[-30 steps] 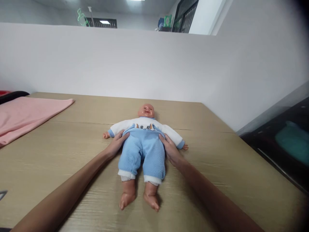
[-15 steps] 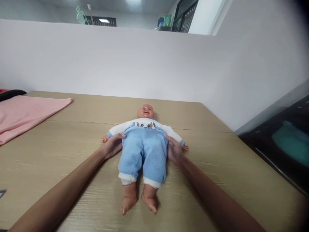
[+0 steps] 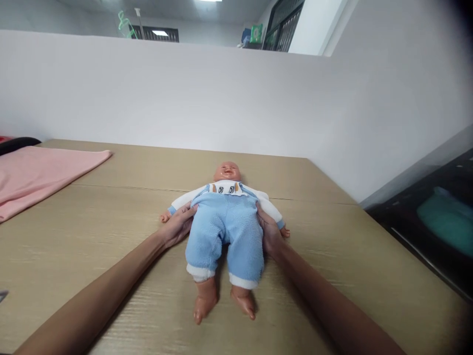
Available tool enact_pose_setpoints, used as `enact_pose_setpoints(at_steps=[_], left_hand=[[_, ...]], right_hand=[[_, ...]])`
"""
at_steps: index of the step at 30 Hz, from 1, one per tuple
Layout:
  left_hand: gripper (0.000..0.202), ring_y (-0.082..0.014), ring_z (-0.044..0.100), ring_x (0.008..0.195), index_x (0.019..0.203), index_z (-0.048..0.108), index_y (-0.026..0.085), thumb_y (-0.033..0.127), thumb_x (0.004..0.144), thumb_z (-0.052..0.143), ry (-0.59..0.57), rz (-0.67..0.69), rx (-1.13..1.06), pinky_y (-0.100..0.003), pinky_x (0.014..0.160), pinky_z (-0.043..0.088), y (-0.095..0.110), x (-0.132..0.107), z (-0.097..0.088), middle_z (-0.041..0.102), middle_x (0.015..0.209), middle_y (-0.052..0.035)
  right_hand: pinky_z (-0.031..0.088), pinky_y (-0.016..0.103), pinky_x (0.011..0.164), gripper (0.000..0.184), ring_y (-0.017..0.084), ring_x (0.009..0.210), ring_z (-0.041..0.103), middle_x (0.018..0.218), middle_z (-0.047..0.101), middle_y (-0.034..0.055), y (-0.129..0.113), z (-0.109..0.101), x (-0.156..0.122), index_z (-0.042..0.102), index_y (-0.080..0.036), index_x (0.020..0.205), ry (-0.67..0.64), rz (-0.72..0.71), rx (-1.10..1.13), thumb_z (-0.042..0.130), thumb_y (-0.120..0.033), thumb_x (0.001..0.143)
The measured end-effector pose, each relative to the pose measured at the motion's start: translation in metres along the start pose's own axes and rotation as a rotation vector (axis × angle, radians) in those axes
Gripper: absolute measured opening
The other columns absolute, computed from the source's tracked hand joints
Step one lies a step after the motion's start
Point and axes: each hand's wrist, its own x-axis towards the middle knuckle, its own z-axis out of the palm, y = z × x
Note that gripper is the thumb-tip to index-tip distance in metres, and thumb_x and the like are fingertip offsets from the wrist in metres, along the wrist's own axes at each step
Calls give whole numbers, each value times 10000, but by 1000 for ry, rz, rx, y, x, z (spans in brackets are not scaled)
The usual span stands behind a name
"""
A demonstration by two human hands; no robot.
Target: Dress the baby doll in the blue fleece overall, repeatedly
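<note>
A baby doll (image 3: 226,170) lies on its back on the wooden table, head at the far end and bare feet toward me. It wears a white long-sleeved top with an animal face, and fuzzy light-blue trousers (image 3: 227,222) with white cuffs. My left hand (image 3: 180,225) grips the trousers' waist on the left side, thumb on top and the other fingers partly under the doll. On the opposite side my right hand (image 3: 269,230) holds the waist the same way, its fingers mostly hidden behind the cloth.
Folded pink cloth (image 3: 40,172) lies on the table (image 3: 314,276) at the left, near a black-edged object (image 3: 20,144). A low white wall (image 3: 177,93) rises behind the table. Beyond the right edge is a dark surface with a teal item (image 3: 447,219).
The doll has shifted slightly to the right, with its feet a little farther from me. Both hands have moved along with it, still at the waist.
</note>
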Motion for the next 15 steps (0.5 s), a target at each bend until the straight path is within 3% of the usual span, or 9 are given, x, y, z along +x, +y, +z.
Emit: enact_pose_setpoints(at_steps=[9,12,15], left_hand=[[593,-350,790,1210,1300,792,213,543,849,991,103,70,137,-448,1067,630,3,1,0,864,1205,-127],[508,-354,762,1241,1256,789,248,586,901,920,108,113,341,-470,1118,586,0,2,-5,848,1227,-119],[436,-351,732,1205,1173,759,249,633,970,793,131,196,668,-490,1136,549,-1,2,-11,819,1216,-110]], right_hand=[[563,542,1255,567,361,1433,701,1295,854,49,9,4,3,802,-338,1212,-22,-8,-11,977,-625,755],[538,522,1269,563,346,1371,722,1328,834,53,15,3,2,768,-327,1213,19,-70,-97,949,-653,790],[563,498,1196,473,325,1234,744,1260,815,69,15,0,1,724,-303,1147,36,-186,-347,779,-716,925]])
